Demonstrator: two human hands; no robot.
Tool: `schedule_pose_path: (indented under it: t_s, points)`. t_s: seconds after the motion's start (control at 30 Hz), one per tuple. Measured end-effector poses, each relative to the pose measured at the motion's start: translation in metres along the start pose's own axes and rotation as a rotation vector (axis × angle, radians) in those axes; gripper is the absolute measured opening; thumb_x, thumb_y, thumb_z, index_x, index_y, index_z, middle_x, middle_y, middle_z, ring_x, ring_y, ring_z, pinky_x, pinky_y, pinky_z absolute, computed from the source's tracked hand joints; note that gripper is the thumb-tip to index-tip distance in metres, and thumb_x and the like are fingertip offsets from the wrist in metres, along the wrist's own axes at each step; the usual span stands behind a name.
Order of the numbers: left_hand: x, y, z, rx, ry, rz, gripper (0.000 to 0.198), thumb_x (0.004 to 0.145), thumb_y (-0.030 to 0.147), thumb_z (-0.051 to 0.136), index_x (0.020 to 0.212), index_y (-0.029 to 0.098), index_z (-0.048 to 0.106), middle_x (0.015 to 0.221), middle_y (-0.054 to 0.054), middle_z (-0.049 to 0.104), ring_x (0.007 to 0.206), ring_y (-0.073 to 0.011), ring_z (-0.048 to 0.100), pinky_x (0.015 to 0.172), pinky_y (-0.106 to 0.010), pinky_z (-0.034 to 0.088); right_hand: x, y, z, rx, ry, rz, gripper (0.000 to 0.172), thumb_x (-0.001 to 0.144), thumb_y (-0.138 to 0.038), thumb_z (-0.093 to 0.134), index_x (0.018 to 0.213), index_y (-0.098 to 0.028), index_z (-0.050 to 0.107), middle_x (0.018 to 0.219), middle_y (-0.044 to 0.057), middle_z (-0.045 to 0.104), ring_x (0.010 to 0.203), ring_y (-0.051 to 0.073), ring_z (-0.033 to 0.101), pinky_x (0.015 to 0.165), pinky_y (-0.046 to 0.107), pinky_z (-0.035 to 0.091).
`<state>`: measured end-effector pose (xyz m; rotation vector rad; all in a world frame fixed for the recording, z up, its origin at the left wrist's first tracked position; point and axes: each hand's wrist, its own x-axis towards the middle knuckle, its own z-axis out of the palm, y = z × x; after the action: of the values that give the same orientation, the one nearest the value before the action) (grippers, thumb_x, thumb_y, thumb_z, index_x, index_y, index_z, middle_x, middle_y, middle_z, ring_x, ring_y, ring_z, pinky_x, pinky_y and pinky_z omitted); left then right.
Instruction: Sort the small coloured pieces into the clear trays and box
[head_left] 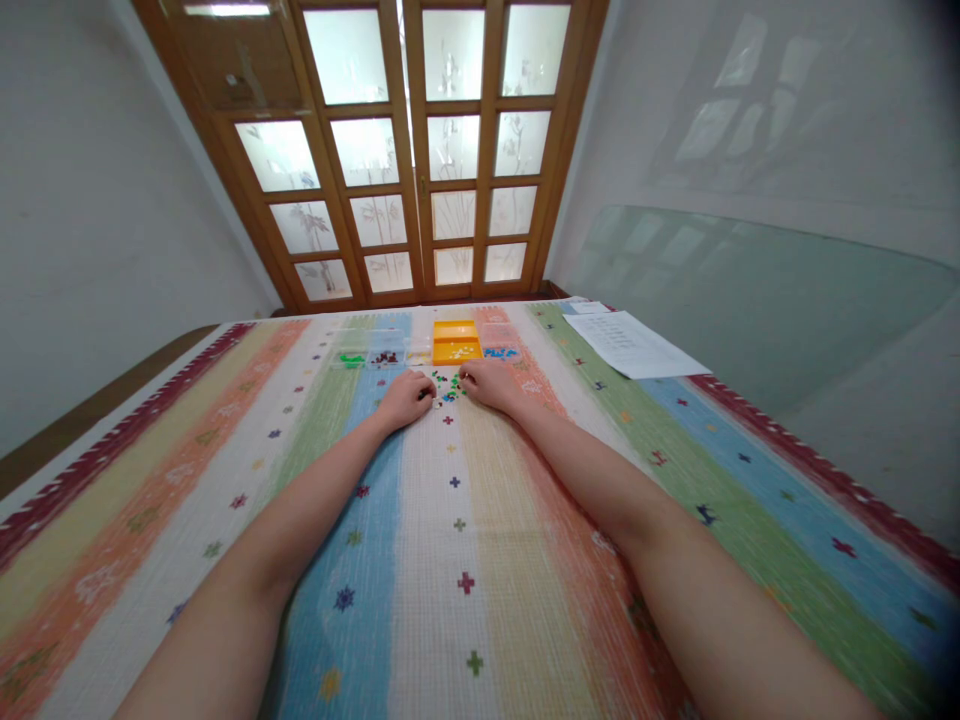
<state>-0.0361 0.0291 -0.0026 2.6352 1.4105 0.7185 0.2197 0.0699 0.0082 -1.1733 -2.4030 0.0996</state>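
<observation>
A white-walled room is seen, closed at the far end by a wooden door [420,150] with frosted panes on which plant shapes are etched. A wide surface is covered by a striped cloth [465,520] in red, yellow, orange, green, blue and white bands, dotted with small cross motifs.

Both bare forearms are stretched forward over the cloth. The left hand [405,398] is laid palm down at the middle of the surface, its fingers curled inward toward three o'clock. The right hand [487,383] is placed just beside it, fingers bent toward nine o'clock. Whether a piece is pinched by either hand cannot be told at this distance.

A loose heap of small pieces [448,385], green, blue and dark, is spread on the cloth between the two sets of fingertips.

At twelve o'clock from the heap an orange tray [448,338] is set, with pale bits in its near part. It is flanked by clear boxes [386,356] in a row: green, dark red and pale pieces at its nine o'clock, blue ones at its three o'clock.

At two o'clock from the hands a sheet of paper [630,345] is laid; lines of print are seen on it, too small to be read. A glass pane [750,300] is leaned against the right-hand wall.
</observation>
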Motion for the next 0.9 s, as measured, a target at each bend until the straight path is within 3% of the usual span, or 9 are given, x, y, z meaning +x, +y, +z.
schedule_pose_path:
  t_s: [0.1, 0.2, 0.47, 0.9]
  points:
    - [0.000, -0.001, 0.001, -0.006, 0.010, 0.007, 0.016, 0.089, 0.018, 0.060, 0.092, 0.022, 0.075, 0.097, -0.007, 0.073, 0.099, -0.0252, 0.063, 0.096, -0.041, 0.049, 0.000, 0.013, -0.003, -0.035, 0.024, 0.201, 0.022, 0.096, -0.015, 0.056, 0.105, -0.020, 0.076, 0.108, 0.009, 0.077, 0.096, 0.023, 0.066, 0.082, 0.029, 0.044]
    - [0.000, -0.001, 0.001, -0.005, 0.012, 0.011, 0.016, 0.090, 0.018, 0.060, 0.092, 0.022, 0.075, 0.098, -0.007, 0.073, 0.099, -0.0248, 0.063, 0.095, -0.040, 0.049, -0.001, 0.023, -0.004, -0.019, 0.018, 0.275, 0.025, 0.096, -0.014, 0.054, 0.107, -0.020, 0.076, 0.113, 0.009, 0.077, 0.099, 0.023, 0.066, 0.084, 0.029, 0.045]
    - [0.000, 0.001, -0.001, 0.003, 0.008, 0.003, 0.018, 0.093, 0.021, 0.057, 0.094, 0.022, 0.076, 0.099, -0.007, 0.073, 0.100, -0.0249, 0.063, 0.097, -0.041, 0.049, 0.001, 0.027, -0.001, -0.003, -0.014, 0.215, 0.023, 0.090, -0.013, 0.060, 0.103, -0.020, 0.077, 0.105, 0.007, 0.077, 0.097, 0.022, 0.066, 0.086, 0.029, 0.045]
    - [0.000, 0.004, -0.002, -0.013, -0.003, -0.029, 0.019, 0.092, 0.020, 0.058, 0.094, 0.023, 0.077, 0.098, -0.007, 0.073, 0.100, -0.0250, 0.063, 0.099, -0.042, 0.049, 0.003, 0.023, 0.003, 0.000, 0.021, 0.134, 0.019, 0.093, -0.015, 0.060, 0.099, -0.018, 0.078, 0.104, 0.010, 0.075, 0.098, 0.022, 0.064, 0.088, 0.030, 0.045]
